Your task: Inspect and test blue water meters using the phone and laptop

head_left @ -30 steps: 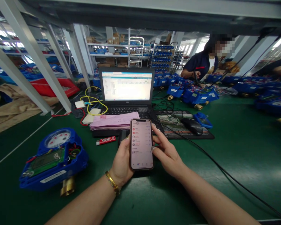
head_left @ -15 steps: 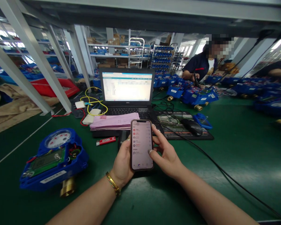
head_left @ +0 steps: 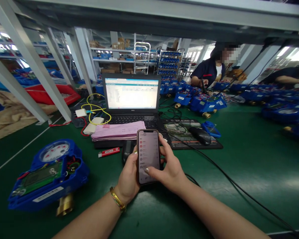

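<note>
Both my hands hold a smartphone (head_left: 149, 149) upright above the green table, its screen lit with a list of rows. My left hand (head_left: 128, 177) wraps the phone's left edge, with a gold bracelet at the wrist. Around the right edge curl the fingers of my right hand (head_left: 170, 167), and its thumb lies over the lower screen. Partly hidden behind the phone is a black device (head_left: 128, 151). To the left rests a blue meter (head_left: 49, 179) with a round dial, a green circuit board and a brass threaded fitting.
A laptop (head_left: 132, 94) stands behind a pink paper stack (head_left: 118, 130). Nearby lie a red-and-white lighter-like item (head_left: 109, 152), a black mouse (head_left: 200, 135) on its mat and a long cable (head_left: 229, 177). Metal posts rise at left. A co-worker (head_left: 206, 71) is among blue meters (head_left: 205, 104).
My right thumb has moved left and down across the phone's screen. The view has shifted slightly, so the table items appear farther left.
</note>
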{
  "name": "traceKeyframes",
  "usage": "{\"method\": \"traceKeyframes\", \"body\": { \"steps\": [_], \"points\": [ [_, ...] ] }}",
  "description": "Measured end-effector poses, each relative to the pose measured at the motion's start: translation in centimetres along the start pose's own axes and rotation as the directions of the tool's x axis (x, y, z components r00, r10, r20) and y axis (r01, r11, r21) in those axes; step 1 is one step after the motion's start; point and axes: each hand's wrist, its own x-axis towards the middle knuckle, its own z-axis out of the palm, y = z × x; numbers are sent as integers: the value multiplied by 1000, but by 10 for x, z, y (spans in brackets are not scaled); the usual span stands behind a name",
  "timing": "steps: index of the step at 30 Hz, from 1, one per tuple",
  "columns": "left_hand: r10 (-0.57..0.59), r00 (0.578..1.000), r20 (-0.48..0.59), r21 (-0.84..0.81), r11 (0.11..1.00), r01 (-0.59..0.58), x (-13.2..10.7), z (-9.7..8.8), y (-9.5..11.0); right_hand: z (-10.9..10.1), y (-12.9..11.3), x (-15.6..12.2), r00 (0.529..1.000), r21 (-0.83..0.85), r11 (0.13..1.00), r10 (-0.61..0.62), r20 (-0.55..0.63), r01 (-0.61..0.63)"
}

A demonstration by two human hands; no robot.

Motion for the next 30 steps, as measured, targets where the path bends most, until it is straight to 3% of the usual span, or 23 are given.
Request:
{"method": "traceKeyframes", "body": {
  "steps": [5, 10, 16, 21, 30],
  "points": [
    [-64, 998, -5, -62, 996, 64, 0, 0, 4, -10, 1, 1, 988, 107, 991, -99, 119, 86],
    [-76, 996, -49, -70, 995, 73, -1, 2, 7, -11, 0, 2, 985, 128, 989, -90, 144, 72],
    [-80, 995, -51, -83, 994, 76, -3, 5, 9, -13, 1, 3, 988, 122, 989, -100, 118, 86],
    [-85, 987, -140, 5, 996, 86, -3, 2, 7, -15, 4, 5, 992, 27, 992, -127, -10, 127],
    [-73, 994, -76, -25, 997, 71, -3, 4, 7, -17, 0, 4, 990, 14, 990, -138, -13, 139]
  ]
}}
